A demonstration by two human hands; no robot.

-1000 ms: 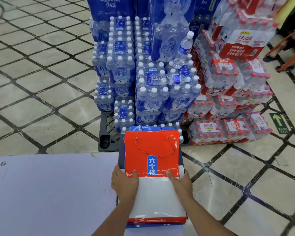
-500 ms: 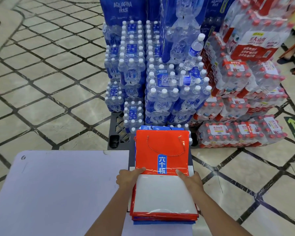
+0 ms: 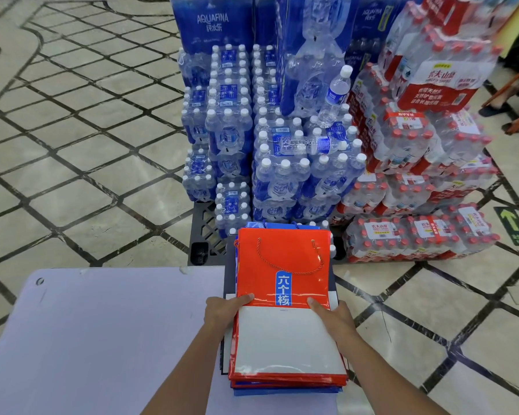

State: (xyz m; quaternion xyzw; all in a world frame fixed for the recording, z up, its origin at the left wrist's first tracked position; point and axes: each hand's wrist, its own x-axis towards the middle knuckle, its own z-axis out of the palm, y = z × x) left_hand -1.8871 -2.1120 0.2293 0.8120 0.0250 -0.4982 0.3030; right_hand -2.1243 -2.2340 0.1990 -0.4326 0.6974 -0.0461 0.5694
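Head view: red bag [image 3: 282,256] atop stack [image 3: 285,391]

A stack of flat glossy paper gift bags [image 3: 285,390] lies along the right edge of the pale lilac flat counter [image 3: 102,339], its far end jutting past the counter's far edge. On top lies a red-and-white paper gift bag with a cord handle [image 3: 285,339]. The left grip [image 3: 222,313] holds the bag's left edge and the right grip [image 3: 333,317] its right edge, each thumb on top. Beyond the far edge, on the tiled stone floor [image 3: 72,175], a dark plastic pallet [image 3: 204,235] carries shrink-wrapped packs of blue-labelled water bottles [image 3: 231,139], with shrink-wrapped packs of red-capped bottles [image 3: 417,175] stacked just to their right. A loose clear water bottle [image 3: 309,143] lies across the blue-labelled packs, and a second loose bottle [image 3: 334,95] leans behind it.
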